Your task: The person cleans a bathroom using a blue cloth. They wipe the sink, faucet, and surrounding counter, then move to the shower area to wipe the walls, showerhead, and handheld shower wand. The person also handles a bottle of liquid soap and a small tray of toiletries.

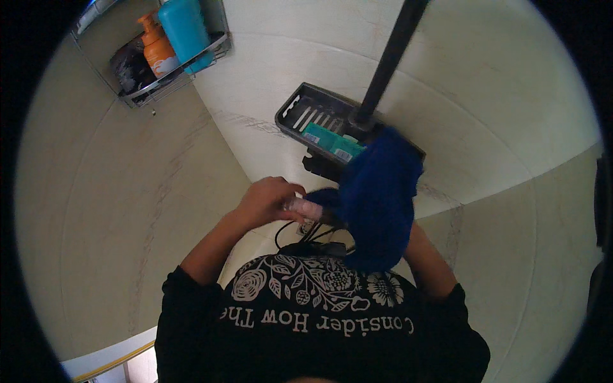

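Note:
My left hand grips a clear, pinkish cylindrical piece in front of my chest. Its right end meets a dark part that runs in behind a blue cloth; I cannot tell what the whole object is. The cloth hangs over my right hand and hides its fingers, so only the wrist and forearm show beside it. Past the cloth's upper edge, a dark shower shelf with a slotted base is partly covered. Two green boxes with printed codes lie on that shelf.
A black vertical pole rises through the shelf. Upper left, a wire corner rack holds a blue bottle, an orange pump bottle and a dark package. Thin black cords hang below my hands. Marbled tile walls stand close around.

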A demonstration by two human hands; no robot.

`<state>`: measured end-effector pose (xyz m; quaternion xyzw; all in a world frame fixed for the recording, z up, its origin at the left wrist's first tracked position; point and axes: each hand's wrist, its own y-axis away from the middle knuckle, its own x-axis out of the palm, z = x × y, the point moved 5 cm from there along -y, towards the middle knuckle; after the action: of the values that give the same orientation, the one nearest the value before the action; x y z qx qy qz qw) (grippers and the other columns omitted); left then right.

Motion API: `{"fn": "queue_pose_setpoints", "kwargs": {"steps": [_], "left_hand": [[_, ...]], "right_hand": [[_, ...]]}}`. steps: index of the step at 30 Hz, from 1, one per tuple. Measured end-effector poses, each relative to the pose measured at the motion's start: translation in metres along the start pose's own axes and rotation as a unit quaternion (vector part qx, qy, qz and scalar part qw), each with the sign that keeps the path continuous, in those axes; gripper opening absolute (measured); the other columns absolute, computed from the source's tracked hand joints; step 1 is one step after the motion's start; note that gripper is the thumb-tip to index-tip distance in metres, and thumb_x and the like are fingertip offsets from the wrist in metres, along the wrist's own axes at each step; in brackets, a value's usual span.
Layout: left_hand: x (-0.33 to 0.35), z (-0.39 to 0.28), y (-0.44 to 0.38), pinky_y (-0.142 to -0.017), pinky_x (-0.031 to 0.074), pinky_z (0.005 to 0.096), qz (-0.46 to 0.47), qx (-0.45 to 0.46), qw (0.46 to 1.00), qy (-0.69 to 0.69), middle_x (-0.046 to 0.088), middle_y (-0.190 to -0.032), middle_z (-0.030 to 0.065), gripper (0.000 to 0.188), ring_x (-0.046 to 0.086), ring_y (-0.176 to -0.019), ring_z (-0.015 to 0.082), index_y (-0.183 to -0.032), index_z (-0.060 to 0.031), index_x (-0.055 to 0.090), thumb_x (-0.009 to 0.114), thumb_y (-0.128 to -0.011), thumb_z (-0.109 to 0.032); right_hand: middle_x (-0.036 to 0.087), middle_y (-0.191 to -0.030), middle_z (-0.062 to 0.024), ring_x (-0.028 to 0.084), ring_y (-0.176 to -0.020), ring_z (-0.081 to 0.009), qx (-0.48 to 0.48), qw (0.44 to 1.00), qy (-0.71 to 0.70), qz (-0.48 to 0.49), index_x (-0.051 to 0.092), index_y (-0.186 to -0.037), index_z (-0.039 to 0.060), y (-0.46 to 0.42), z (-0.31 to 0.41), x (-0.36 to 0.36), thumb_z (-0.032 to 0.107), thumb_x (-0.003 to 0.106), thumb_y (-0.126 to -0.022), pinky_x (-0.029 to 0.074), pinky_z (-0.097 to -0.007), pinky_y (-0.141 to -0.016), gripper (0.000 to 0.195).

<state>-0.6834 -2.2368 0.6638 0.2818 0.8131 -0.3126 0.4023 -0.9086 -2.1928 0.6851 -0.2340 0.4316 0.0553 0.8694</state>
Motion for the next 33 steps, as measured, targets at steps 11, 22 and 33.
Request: {"fn": "queue_pose_setpoints", "kwargs": {"steps": [11, 22, 33], "left_hand": [[-0.016, 0.112, -0.048, -0.076, 0.046, 0.0291, -0.079, -0.166, 0.946, 0.266, 0.061, -0.091, 0.0102, 0.046, 0.056, -0.082, 0.0151, -0.118, -0.0014, 0.047, 0.051, -0.090, -0.038], [0.005, 0.095, -0.042, -0.075, 0.047, 0.0314, -0.064, -0.248, 0.860, 0.442, 0.061, -0.089, 0.0097, 0.053, 0.056, -0.081, 0.0185, -0.108, 0.0030, 0.052, 0.037, -0.094, -0.046], [0.006, 0.102, -0.045, -0.075, 0.047, 0.0307, -0.075, -0.224, 0.870, 0.434, 0.060, -0.092, 0.0105, 0.048, 0.057, -0.079, 0.0187, -0.104, 0.0034, 0.053, 0.036, -0.094, -0.041]], "right_hand": [[0.057, -0.097, -0.0259, 0.055, -0.093, -0.0437, -0.021, 0.991, 0.131, 0.004, 0.049, -0.104, -0.0028, -0.197, -0.001, 0.044, 0.008, 0.065, -0.071, 0.046, -0.0453, -0.081, 0.039], [0.053, -0.103, -0.0266, 0.052, -0.098, -0.0409, -0.035, 0.991, 0.106, 0.071, 0.054, -0.097, -0.0042, -0.160, 0.014, 0.085, 0.018, 0.054, -0.078, 0.043, -0.0453, -0.088, 0.029], [0.054, -0.106, -0.0234, 0.054, -0.101, -0.0380, 0.084, 0.962, 0.250, 0.075, 0.048, -0.099, 0.0001, -0.161, 0.012, 0.050, 0.005, 0.056, -0.077, 0.044, -0.0441, -0.087, 0.024]]}}
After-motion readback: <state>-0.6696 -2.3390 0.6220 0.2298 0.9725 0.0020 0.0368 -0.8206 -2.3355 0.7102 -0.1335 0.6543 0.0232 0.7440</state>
